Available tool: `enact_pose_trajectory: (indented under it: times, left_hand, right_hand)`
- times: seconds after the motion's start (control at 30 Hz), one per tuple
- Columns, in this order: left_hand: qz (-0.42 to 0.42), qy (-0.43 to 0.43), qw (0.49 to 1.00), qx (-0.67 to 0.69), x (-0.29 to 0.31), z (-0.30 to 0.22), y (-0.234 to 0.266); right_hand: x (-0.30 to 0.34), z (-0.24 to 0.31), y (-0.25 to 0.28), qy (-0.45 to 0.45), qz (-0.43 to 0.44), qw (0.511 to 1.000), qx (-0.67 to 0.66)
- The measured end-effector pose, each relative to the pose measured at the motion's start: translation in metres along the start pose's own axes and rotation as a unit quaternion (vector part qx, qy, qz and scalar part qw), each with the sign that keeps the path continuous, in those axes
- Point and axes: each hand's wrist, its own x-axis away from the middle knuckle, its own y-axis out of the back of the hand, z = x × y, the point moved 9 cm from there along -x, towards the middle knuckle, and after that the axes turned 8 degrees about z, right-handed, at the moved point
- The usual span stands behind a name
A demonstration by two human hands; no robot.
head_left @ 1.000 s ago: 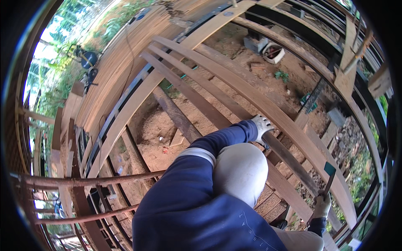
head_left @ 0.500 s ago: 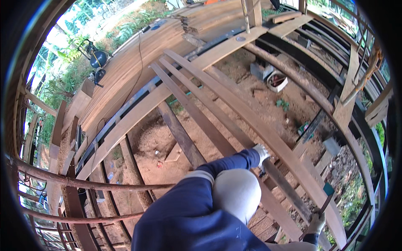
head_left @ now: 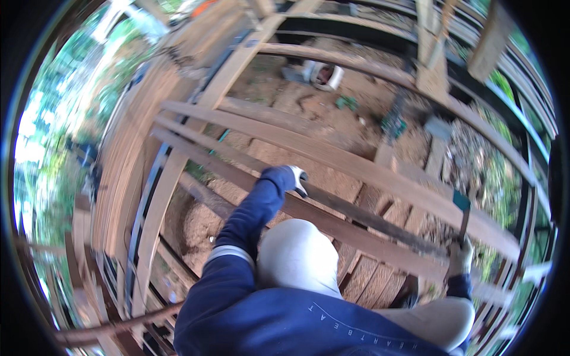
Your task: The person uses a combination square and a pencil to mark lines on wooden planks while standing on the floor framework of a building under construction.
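Note:
My left hand [head_left: 298, 181], in a white work glove with dark fingertips, grips the narrow middle plank [head_left: 368, 216] by its edge, part way along. My right hand [head_left: 460, 258], gloved too, is closed round a hand tool [head_left: 464, 221] near that plank's right end. The tool has a slim dark shaft and a flat green piece at its top; its exact kind I cannot make out. Beyond the middle plank lies a wider, lighter plank [head_left: 332, 145]. On the near side runs a reddish-brown plank [head_left: 356, 228], partly hidden by my left arm and knee.
A stack of long boards [head_left: 127, 184] lies at the left, beside a light cross board [head_left: 159, 222]. Below the planks is bare reddish soil with a white container [head_left: 326, 76]. Posts and a curved rail [head_left: 380, 68] stand at the far right.
The view has turned, so the planks now lie more level across it. Both hands stay at the middle plank, the tool still in my right hand.

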Motion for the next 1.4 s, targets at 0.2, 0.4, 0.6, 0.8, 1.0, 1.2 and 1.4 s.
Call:
enact_pose_trajectory:
  times: [0.2, 0.4, 0.6, 0.8, 1.0, 1.2, 1.4]
  left_hand:
    - [-0.171, -0.025, 0.978, -0.119, -0.023, -0.102, 0.084]
    - [0.045, 0.119, 0.927, -0.352, -0.080, -0.091, 0.113]
    - [-0.021, 0.092, 0.959, -0.268, -0.119, -0.068, 0.095]
    - [-0.010, 0.113, 0.960, -0.255, -0.112, -0.066, 0.096]
    - [-0.008, 0.040, 0.961, -0.275, -0.110, -0.159, 0.096]
    - [-0.020, -0.057, 0.969, -0.241, -0.119, -0.235, 0.092]
    - [0.089, -0.047, 0.974, -0.202, -0.146, -0.207, 0.090]
  right_hand:
    - [0.036, -0.005, 0.016, -0.057, 0.017, 0.998, 0.018]
    - [0.099, 0.000, 0.050, -0.114, -0.045, 0.992, -0.019]
    - [0.156, -0.041, 0.078, -0.123, -0.097, 0.986, -0.050]
    - [0.162, -0.023, 0.074, -0.143, -0.085, 0.986, -0.024]
    - [0.156, -0.033, 0.066, -0.163, -0.091, 0.979, -0.075]
    - [0.131, 0.007, 0.056, -0.109, -0.022, 0.994, 0.015]
    - [0.135, 0.065, 0.074, -0.114, 0.021, 0.973, 0.200]
